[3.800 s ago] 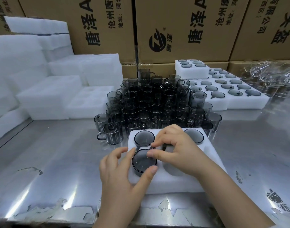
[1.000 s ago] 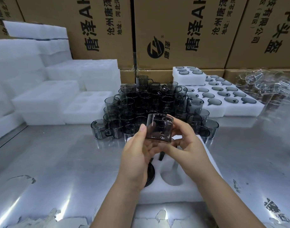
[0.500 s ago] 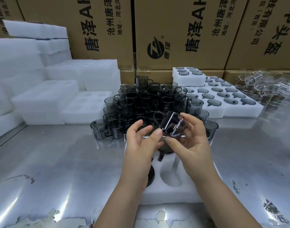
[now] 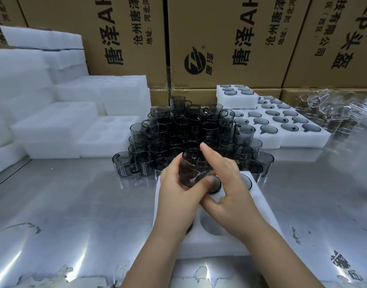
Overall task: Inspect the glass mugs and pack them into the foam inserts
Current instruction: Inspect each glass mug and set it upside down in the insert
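Observation:
A smoky grey glass mug (image 4: 192, 169) is held upright just above the white foam insert (image 4: 259, 206) in front of me. My left hand (image 4: 178, 196) grips its lower part, thumb across the front. My right hand (image 4: 226, 183) holds it from the right, forefinger raised along its rim. Mugs sit in the insert's far pockets (image 4: 246, 181), partly hidden by my hands, and one near pocket (image 4: 209, 226) shows empty foam. Behind the insert stands a dense pile of loose grey mugs (image 4: 188, 129).
Empty foam inserts (image 4: 59, 125) are stacked at the left. Filled foam inserts (image 4: 282, 123) lie at the back right, with clear glassware (image 4: 332, 107) beyond them. Cardboard boxes (image 4: 220, 38) wall off the back. The steel table (image 4: 74, 204) is bare at the left.
The mug was tilted and turned between both hands above the insert. Now it is upright and lower, close over the insert's far pockets.

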